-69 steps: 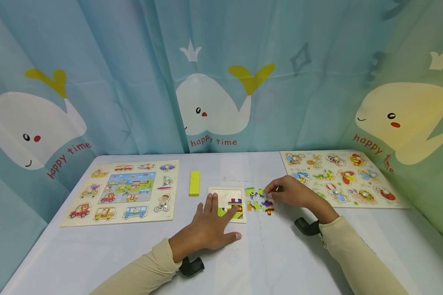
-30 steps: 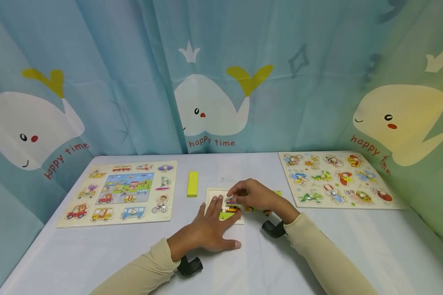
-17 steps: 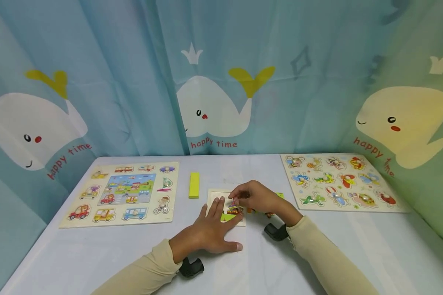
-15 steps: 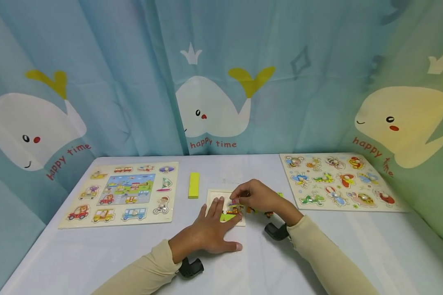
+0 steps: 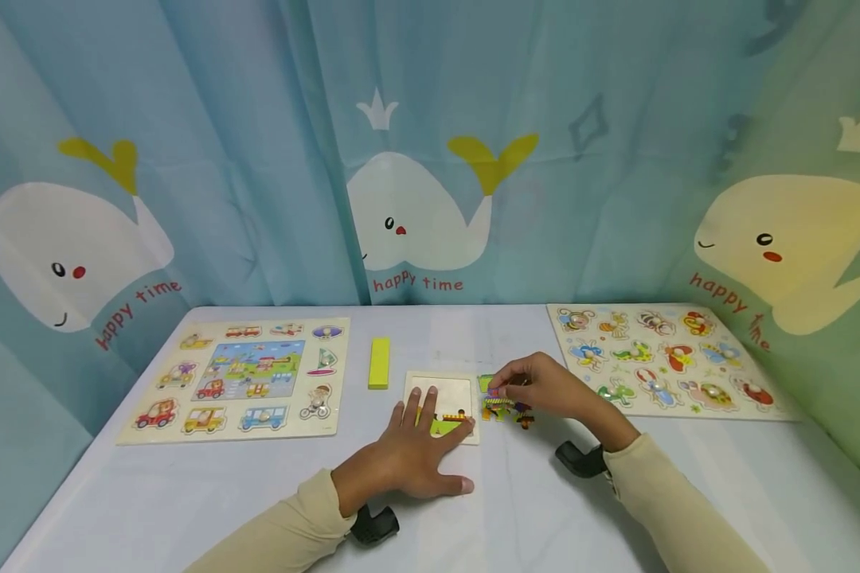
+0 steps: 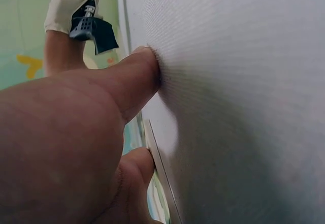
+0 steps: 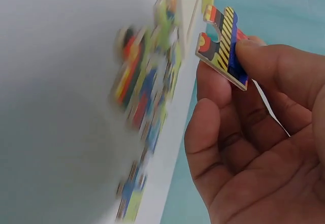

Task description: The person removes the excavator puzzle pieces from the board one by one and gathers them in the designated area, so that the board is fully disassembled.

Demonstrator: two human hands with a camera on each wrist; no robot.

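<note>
My right hand (image 5: 545, 387) pinches a jigsaw piece (image 7: 231, 49) between thumb and fingers. The piece has yellow-and-black stripes, with blue and red parts. It hangs just right of the wooden puzzle tray (image 5: 440, 378), over several loose jigsaw pieces (image 5: 525, 417), which look blurred in the right wrist view. My left hand (image 5: 417, 460) rests with spread, straight fingers on the tray, thumb on the tabletop. Inside the tray, pieces with a green strip (image 5: 444, 427) and a dark-and-red band show along the lower part; the fingers hide some of them. The left wrist view shows mainly the thumb (image 6: 137, 76) against the white surface.
A yellow block (image 5: 379, 364) lies behind the tray on the left. A vehicle puzzle board (image 5: 322, 422) lies at the left, and an insect puzzle board (image 5: 588, 394) at the back right. A whale-print curtain (image 5: 287, 159) hangs behind the white table (image 5: 258, 485).
The right hand went left from the loose pieces to the tray, then back right. The striped piece, in the tray earlier, is now in its fingers. The left hand has stayed on the tray.
</note>
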